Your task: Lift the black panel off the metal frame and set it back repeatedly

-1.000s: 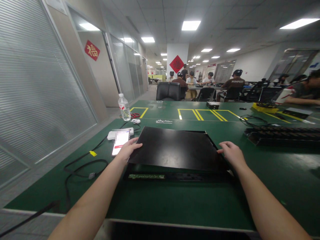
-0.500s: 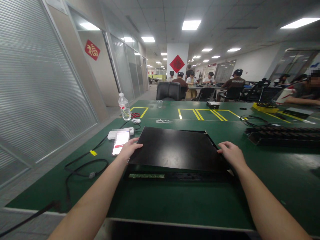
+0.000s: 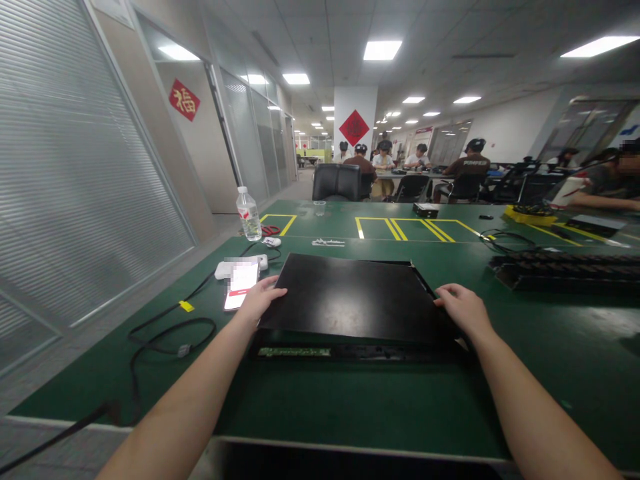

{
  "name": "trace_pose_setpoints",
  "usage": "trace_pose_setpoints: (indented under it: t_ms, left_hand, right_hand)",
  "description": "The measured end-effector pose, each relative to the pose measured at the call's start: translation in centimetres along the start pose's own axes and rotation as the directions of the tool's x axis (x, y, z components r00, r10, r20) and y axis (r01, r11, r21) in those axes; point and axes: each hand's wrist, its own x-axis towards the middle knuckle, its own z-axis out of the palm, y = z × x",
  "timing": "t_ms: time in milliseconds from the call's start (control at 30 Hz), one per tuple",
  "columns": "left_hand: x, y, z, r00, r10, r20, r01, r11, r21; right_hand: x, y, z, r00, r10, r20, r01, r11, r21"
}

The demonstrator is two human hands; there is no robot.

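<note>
A flat black panel [image 3: 350, 297], rectangular and dull-shining, lies slightly askew over a black casing [image 3: 400, 353]. Along the near side of the casing a strip of green circuit board [image 3: 294, 352] shows below the panel's edge. My left hand [image 3: 261, 300] grips the panel's left edge, thumb on top and fingers mostly out of sight behind it. At the right edge my right hand [image 3: 463, 308] is closed, with bent fingertips pinching the panel's rim. Most of the casing is covered by the panel.
A lit phone [image 3: 242, 285] and a white power strip [image 3: 225, 268] lie left of the panel, with a looped black cable [image 3: 173, 340]. Behind stand a water bottle [image 3: 249, 217] and red-handled scissors [image 3: 271, 231]. Black ribbed parts [image 3: 570, 272] lie at right. People sit farther back.
</note>
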Motion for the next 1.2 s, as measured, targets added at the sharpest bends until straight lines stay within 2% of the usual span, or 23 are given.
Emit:
trace_pose_setpoints:
  t_ms: [667,1200]
  left_hand:
    - [-0.38,-0.03,0.37,1.0,-0.006,-0.006,0.006,1.0,-0.031]
    - [-0.29,-0.15,0.29,1.0,-0.013,-0.009,0.013,1.0,-0.014]
  right_hand:
    - [0.3,0.6,0.34,0.999,-0.036,0.007,0.037,0.994,-0.106]
    - [0.14,0.3,0.25,0.999,-0.035,0.017,0.036,0.994,-0.101]
